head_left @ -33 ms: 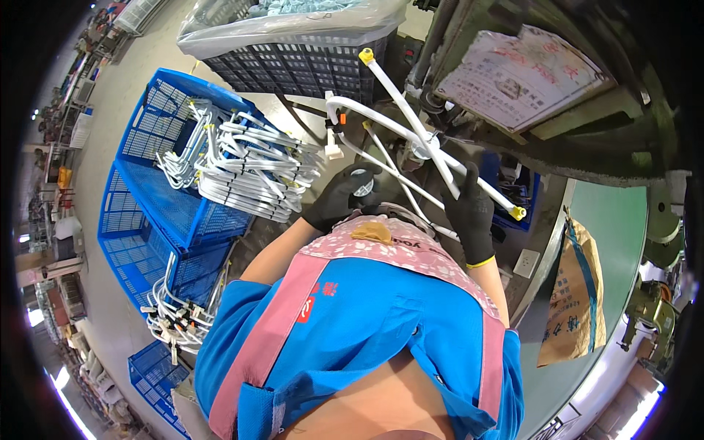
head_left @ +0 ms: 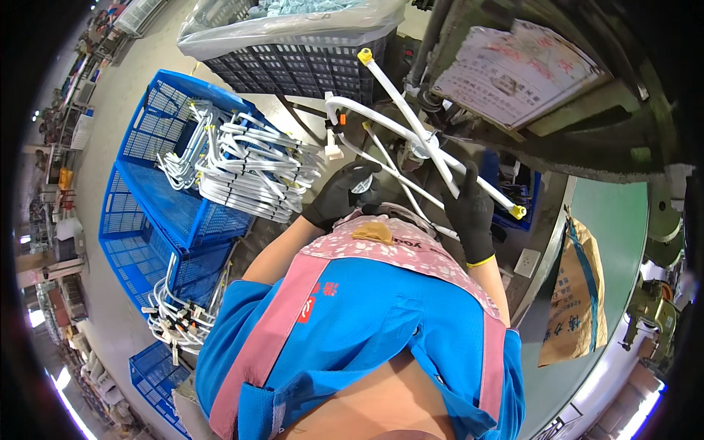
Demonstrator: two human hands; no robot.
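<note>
My left hand (head_left: 342,195), in a black glove, is closed around a small round whitish disc-like piece (head_left: 362,185) just in front of my apron. My right hand (head_left: 469,213), gloved in black with a yellow cuff edge, is wrapped round a white tube assembly (head_left: 400,97). Its white tubes cross one another at a pale round fitting (head_left: 425,145), and their ends carry yellow caps (head_left: 518,212). One bent tube reaches left to a white connector (head_left: 334,150) with an orange and black piece beside it. My right fingers partly hide the tubes.
Blue crates (head_left: 172,198) at the left hold bundles of bent white tubes (head_left: 253,169). Ahead stands a black crate (head_left: 301,70) lined with plastic, with pale blue parts inside. A dark machine (head_left: 620,121) rises at front right. A brown sack (head_left: 576,297) lies on the green-topped table (head_left: 620,220).
The small disc in my left hand has tilted slightly. My right hand and the tube assembly stay in place.
</note>
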